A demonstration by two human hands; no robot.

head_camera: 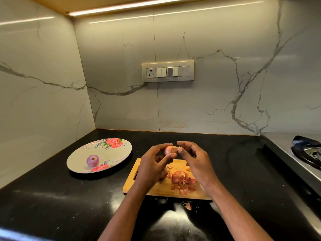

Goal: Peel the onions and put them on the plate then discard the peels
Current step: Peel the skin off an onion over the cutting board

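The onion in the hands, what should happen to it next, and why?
Probably keep pulling off the last bit of skin. The left hand holds the onion above the cutting board while the right hand pinches at its top. It looks pale and nearly bare, so it likely soon joins the peeled onion on the plate.

No readable text, labels, brands or nos. anywhere. Plate: rose pattern only, no lettering. Switch panel: unmarked socket and rockers. Board, counter, wall: blank.
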